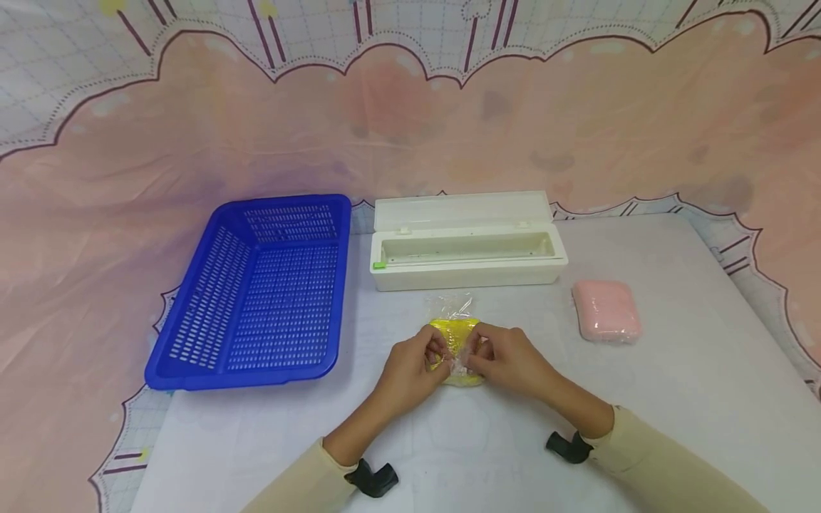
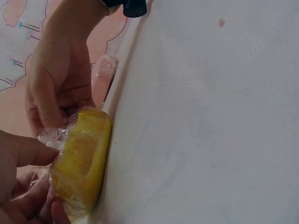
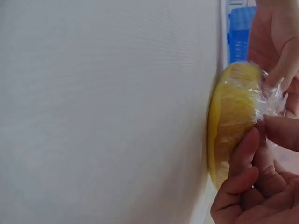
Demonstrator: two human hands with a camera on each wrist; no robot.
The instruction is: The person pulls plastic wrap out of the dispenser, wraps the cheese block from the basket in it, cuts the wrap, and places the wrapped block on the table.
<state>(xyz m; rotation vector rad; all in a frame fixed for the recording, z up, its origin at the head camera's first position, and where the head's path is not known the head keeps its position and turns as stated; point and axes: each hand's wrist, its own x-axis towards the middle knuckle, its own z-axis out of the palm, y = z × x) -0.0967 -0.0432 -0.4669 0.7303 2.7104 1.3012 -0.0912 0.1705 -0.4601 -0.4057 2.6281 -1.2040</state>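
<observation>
A rounded yellow block [image 1: 454, 331] lies on the table under loose clear plastic wrap [image 1: 459, 365], the film gathered and crinkled on top of it. From the left side my left hand [image 1: 413, 367] pinches that film between thumb and fingers. My right hand [image 1: 513, 360] pinches the film from the other side, close to the left. In the left wrist view the yellow block [image 2: 96, 154] shows a smooth curved side, with film bunched at the fingertips. What the block is made of I cannot tell.
Behind the hands stands a long white box [image 1: 468, 278] with its lid raised. A blue plastic basket [image 1: 282, 306] is at the left. On the right sits a pink rounded block [image 1: 606, 310] in clear film. A patterned curtain [image 1: 417, 128] hangs behind the white-covered table [image 1: 641, 385].
</observation>
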